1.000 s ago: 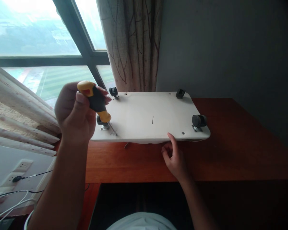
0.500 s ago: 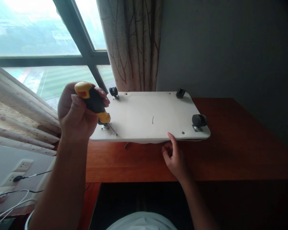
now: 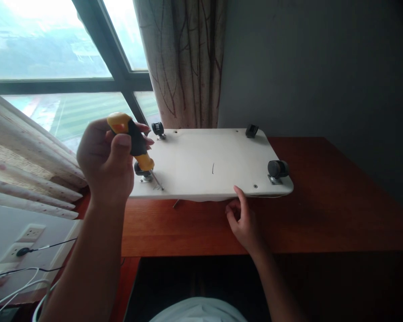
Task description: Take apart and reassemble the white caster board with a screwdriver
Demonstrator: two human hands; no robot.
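Note:
My left hand [image 3: 105,154] is closed around the handle of a yellow-and-black screwdriver [image 3: 138,141], thumb laid along it. Its shaft slants down to the right, with the tip at the near left part of a white board [image 3: 195,156], where a screw may sit, too small to make out. A black caster [image 3: 143,170] on a metal plate stands just left of the shaft, partly behind the screwdriver and hand. At the board's near edge is my right hand [image 3: 243,221], its index fingertip touching the edge. The other fingers curl loosely below, apart from the thumb, with nothing visible in them.
Other casters stand at the far left corner [image 3: 158,129], far right corner [image 3: 251,130] and near right corner [image 3: 278,170]. The board lies on a reddish wooden table [image 3: 336,201]. A window [image 3: 47,40] and curtains [image 3: 188,62] are behind; cables [image 3: 27,281] hang at lower left.
My left hand has turned around the screwdriver handle, thumb shifting right, and the handle has rotated slightly. The tip stays at the same place on the board. My right hand has not moved.

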